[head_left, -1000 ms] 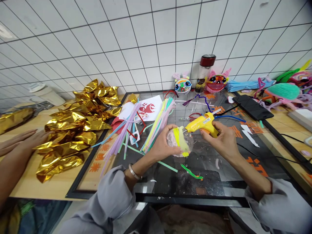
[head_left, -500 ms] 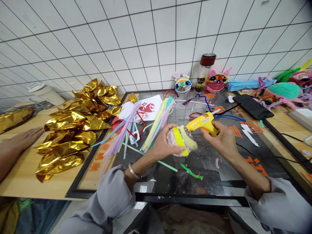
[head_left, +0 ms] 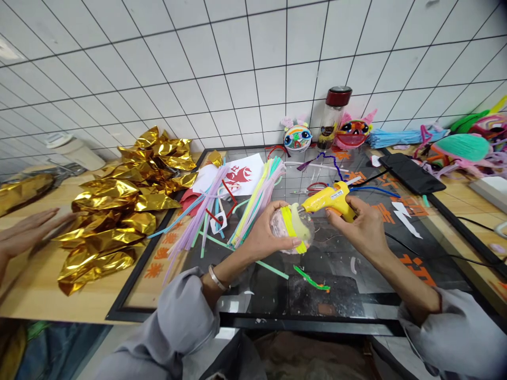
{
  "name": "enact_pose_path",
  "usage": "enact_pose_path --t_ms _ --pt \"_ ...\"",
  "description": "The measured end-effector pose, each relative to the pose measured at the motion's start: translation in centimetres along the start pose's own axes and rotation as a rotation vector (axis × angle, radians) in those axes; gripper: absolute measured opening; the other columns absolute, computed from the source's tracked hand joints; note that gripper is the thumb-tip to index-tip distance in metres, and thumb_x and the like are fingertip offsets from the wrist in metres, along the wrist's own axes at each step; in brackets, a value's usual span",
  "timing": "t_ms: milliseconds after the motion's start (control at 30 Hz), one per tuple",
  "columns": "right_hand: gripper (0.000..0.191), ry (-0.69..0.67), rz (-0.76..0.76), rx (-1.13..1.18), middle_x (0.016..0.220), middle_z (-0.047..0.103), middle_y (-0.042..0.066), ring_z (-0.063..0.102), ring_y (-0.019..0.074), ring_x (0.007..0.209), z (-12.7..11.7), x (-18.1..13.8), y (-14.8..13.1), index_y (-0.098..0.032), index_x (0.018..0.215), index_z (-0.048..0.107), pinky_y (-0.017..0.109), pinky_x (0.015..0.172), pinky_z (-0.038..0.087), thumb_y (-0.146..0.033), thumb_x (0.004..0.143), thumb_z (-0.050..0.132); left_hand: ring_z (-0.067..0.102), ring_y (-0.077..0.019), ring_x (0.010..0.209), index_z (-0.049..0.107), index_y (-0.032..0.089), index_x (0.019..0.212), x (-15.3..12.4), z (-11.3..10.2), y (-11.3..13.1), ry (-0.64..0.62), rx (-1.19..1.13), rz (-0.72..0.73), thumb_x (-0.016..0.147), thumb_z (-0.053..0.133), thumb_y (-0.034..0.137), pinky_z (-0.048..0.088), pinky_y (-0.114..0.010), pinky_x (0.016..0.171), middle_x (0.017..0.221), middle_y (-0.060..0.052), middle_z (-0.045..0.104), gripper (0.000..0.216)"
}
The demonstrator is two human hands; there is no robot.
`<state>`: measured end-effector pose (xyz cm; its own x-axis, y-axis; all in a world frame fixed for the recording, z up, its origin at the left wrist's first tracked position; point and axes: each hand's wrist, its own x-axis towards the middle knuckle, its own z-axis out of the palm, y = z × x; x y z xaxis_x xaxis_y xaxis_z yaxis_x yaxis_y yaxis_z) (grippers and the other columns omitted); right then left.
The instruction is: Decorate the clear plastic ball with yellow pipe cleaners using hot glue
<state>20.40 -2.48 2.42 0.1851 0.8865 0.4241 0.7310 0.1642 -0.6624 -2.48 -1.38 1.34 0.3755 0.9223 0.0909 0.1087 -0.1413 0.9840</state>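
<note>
My left hand (head_left: 263,232) is closed around a clear plastic ball (head_left: 279,228) wrapped with a bright yellow strip (head_left: 289,221). On the ball's right side lies a pale yellow fuzzy strip (head_left: 301,226). My right hand (head_left: 358,221) grips a yellow hot glue gun (head_left: 327,199) by its handle. Its nozzle points left and reaches the top of the ball, beside the pale strip; whether it touches cannot be made out. A white glue stick (head_left: 354,180) pokes out of the gun's back end. Below the ball, a green pipe cleaner piece (head_left: 311,278) lies on the glass.
Pipe cleaners (head_left: 257,200) lie left of the ball on a glass-topped table (head_left: 253,285). Gold foil pieces (head_left: 106,198) spread further left, beside another person's hand (head_left: 31,229). Behind stand decorated balls (head_left: 297,138) and a glass bottle (head_left: 332,119). A phone (head_left: 414,174) lies right.
The pale yellow strip, which stuck out to the right, now lies closer against the ball. The glue gun has barely shifted. The other person's hand at the left has lifted and changed pose.
</note>
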Motion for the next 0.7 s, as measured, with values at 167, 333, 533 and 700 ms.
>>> enact_pose_path --t_ms 167,333,533,700 --pt "0.032 -0.008 0.005 0.004 0.056 0.046 -0.003 0.040 0.0116 0.050 -0.05 -0.04 -0.01 -0.022 0.065 0.050 0.027 0.049 0.029 -0.052 0.070 0.062 0.055 -0.0223 0.101 0.050 0.019 0.116 0.00 -0.02 0.07 -0.003 -0.004 -0.004 0.054 0.084 0.039 0.046 -0.031 0.088 0.112 -0.005 0.058 0.073" --pt "0.033 0.006 -0.017 -0.008 0.054 0.043 -0.004 0.037 0.0106 0.048 0.01 -0.05 -0.24 -0.023 0.063 0.045 0.027 0.049 0.027 -0.051 0.070 0.061 0.056 -0.0235 0.104 0.051 0.019 0.115 -0.09 -0.10 0.08 0.003 0.033 0.017 0.055 0.085 0.037 0.046 -0.032 0.091 0.112 -0.005 0.059 0.071" --pt "0.032 -0.012 0.017 -0.004 0.056 0.045 -0.003 0.040 0.0114 0.049 -0.16 0.07 -0.09 -0.022 0.067 0.051 0.026 0.049 0.029 -0.052 0.070 0.061 0.057 -0.0231 0.102 0.050 0.019 0.118 -0.03 -0.06 0.08 -0.012 -0.010 -0.017 0.055 0.084 0.039 0.047 -0.031 0.087 0.113 -0.006 0.059 0.075" --pt "0.033 0.021 -0.037 -0.022 0.053 0.043 -0.004 0.037 0.0104 0.048 -0.09 0.04 -0.05 -0.022 0.064 0.048 0.026 0.048 0.028 -0.051 0.070 0.061 0.056 -0.0225 0.102 0.048 0.019 0.117 -0.11 0.03 0.38 -0.014 -0.018 -0.020 0.054 0.084 0.038 0.046 -0.031 0.088 0.112 -0.005 0.058 0.075"
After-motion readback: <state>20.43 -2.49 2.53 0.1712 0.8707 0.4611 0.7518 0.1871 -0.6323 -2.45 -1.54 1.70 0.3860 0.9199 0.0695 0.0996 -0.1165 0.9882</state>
